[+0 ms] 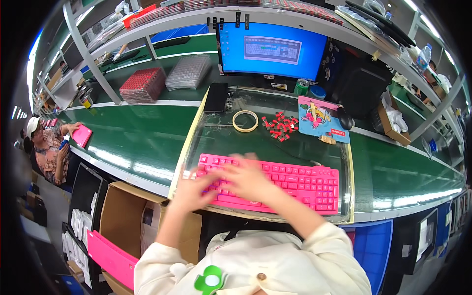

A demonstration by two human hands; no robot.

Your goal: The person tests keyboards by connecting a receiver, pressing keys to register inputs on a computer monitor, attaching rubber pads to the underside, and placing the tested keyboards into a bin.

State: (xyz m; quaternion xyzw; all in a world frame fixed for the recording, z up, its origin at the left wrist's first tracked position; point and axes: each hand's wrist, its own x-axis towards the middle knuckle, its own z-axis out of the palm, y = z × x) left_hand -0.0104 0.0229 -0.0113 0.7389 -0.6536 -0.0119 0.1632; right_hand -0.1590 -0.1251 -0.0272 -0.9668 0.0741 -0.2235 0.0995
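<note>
- While the green workbench (142,132) runs from side to side, a lit monitor (273,51) stands at its back with a keyboard diagram on screen
- Pink keyboard (307,183) lies flat near the bench's front edge, before the person
- Right hand (248,179) and left hand (194,192) both loose, unclenched, fingers spread over its left keys; blur hides whether fingertips touch
- Pale ring (246,131) lies beyond the keyboard, near scattered red-and-black pieces (281,129)
</note>
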